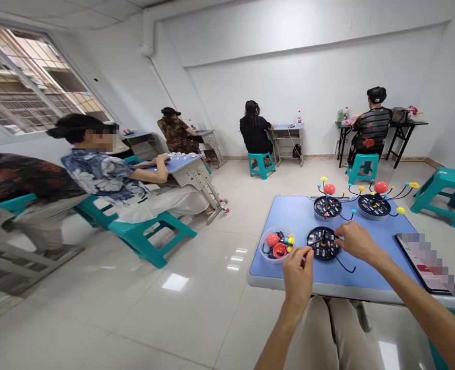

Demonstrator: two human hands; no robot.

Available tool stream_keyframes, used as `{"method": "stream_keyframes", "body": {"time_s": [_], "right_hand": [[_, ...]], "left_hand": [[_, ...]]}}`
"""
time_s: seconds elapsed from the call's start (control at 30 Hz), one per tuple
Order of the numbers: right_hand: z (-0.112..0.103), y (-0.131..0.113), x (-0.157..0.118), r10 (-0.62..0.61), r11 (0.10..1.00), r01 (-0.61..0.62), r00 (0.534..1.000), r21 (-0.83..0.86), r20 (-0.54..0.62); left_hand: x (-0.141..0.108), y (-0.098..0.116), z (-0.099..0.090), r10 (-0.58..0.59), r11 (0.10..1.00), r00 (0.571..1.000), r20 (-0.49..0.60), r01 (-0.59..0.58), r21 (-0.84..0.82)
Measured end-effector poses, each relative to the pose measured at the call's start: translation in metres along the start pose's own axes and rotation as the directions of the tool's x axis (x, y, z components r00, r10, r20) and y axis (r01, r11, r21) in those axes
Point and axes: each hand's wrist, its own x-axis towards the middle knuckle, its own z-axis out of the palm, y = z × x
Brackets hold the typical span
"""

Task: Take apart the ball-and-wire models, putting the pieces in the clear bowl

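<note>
Black disc base (pixel 321 245), one: lay on the blue table (pixel 289 211) between left hand (pixel 299 263) and right hand (pixel 354 237), both near its rim; whether either grip was clamped or apart could not be told.

Three round black bases (pixel 330 245), two large mounted red balls (pixel 380 187), one clear bowl (pixel 263 255) and one touchscreen device (pixel 423 263) are seen on one blue desk (pixel 289 213), with five other people (pixel 255 126) counted nearby.
</note>
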Motion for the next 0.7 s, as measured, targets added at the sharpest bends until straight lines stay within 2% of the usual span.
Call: {"method": "stream_keyframes", "body": {"time_s": [0.13, 0.23, 0.33, 0.47, 0.7], "right_hand": [[0.014, -0.015, 0.004, -0.036, 0.995, 0.038, 0.999, -0.089, 0.027], [0.021, -0.018, 0.005, -0.049, 0.993, 0.05, 0.999, -0.109, 0.01], [0.025, -0.016, 0.007, -0.065, 0.993, 0.063, 0.998, -0.101, -0.014], [0.027, -0.013, 0.009, -0.062, 0.992, 0.058, 0.998, -0.113, -0.031], [0.034, -0.01, 0.008, -0.049, 0.996, 0.041, 0.992, -0.075, -0.117]], "left_hand": [[0.007, -0.001, 0.05, -0.061, 0.993, 0.993, 0.101, 0.05, 0.109], [0.02, -0.004, 0.07, -0.137, 0.965, 0.977, 0.162, 0.095, 0.246], [0.03, -0.002, 0.076, -0.193, 0.927, 0.957, 0.215, 0.106, 0.36], [0.034, 0.004, 0.077, -0.247, 0.876, 0.944, 0.22, 0.121, 0.467], [0.035, 0.006, 0.079, -0.255, 0.845, 0.941, 0.225, 0.103, 0.525]]}}
